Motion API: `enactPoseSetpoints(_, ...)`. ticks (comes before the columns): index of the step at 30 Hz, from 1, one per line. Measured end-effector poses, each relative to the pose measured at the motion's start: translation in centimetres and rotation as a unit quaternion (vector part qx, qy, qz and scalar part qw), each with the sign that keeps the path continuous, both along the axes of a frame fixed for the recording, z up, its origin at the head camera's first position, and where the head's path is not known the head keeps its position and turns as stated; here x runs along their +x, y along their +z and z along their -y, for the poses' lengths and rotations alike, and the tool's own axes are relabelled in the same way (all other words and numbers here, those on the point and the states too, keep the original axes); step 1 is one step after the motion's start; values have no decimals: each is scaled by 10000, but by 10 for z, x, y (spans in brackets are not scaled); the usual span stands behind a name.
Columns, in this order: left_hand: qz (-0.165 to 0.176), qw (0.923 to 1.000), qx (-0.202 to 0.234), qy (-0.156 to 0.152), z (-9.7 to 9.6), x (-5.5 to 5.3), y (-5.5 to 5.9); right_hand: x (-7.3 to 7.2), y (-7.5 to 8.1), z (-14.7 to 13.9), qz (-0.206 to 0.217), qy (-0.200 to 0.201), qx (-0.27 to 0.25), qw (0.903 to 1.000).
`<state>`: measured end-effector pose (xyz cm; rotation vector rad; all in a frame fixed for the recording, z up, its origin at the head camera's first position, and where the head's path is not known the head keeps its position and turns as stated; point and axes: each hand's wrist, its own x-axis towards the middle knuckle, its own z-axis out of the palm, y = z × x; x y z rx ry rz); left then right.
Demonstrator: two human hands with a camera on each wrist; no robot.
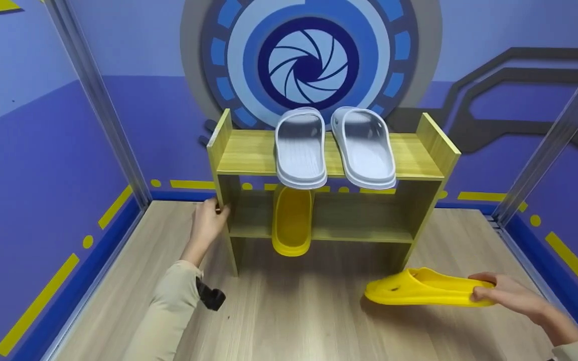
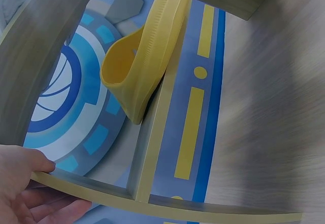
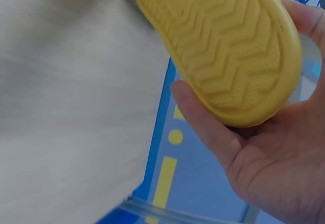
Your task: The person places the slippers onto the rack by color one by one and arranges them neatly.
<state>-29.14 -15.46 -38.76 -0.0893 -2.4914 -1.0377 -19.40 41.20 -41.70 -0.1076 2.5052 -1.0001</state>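
Note:
My left hand [image 1: 207, 225] grips the left side panel of a small wooden shoe rack [image 1: 249, 150], thumb on one face and fingers on the other in the left wrist view. On the rack's middle shelf sits a yellow slipper [image 1: 293, 220], its heel jutting past the front edge. By its heel, my right hand [image 1: 512, 296] holds another yellow slipper [image 1: 419, 290], toe pointing left, in front of the rack's right leg. Its zigzag-ribbed sole [image 3: 228, 46] faces the right wrist camera. Two pale grey slippers, a left one [image 1: 301, 150] and a right one [image 1: 367, 150], stand on the top shelf.
The rack stands on a wood-grain tabletop [image 1: 289, 321], close to a blue and purple back wall [image 1: 143, 125]. Metal posts rise at the back left [image 1: 103, 110] and back right. A black strap device [image 1: 211, 296] sits on my left wrist.

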Motion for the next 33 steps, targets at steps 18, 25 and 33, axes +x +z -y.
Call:
enactPoseSetpoints(18, -154, 9998, -123, 68, 0, -2, -2, 1, 2, 47, -1112, 555, -1520, 9805)
enactPoseSetpoints(25, -115, 9999, -109, 53, 0, -1, -1, 3, 3, 58, -1764, 328, -2135, 9603)
enactPoseSetpoints(33, 42, 9999, -68, 90, 0, -2, -1, -2, -8, 74, -2698, -505, -1828, 9441)
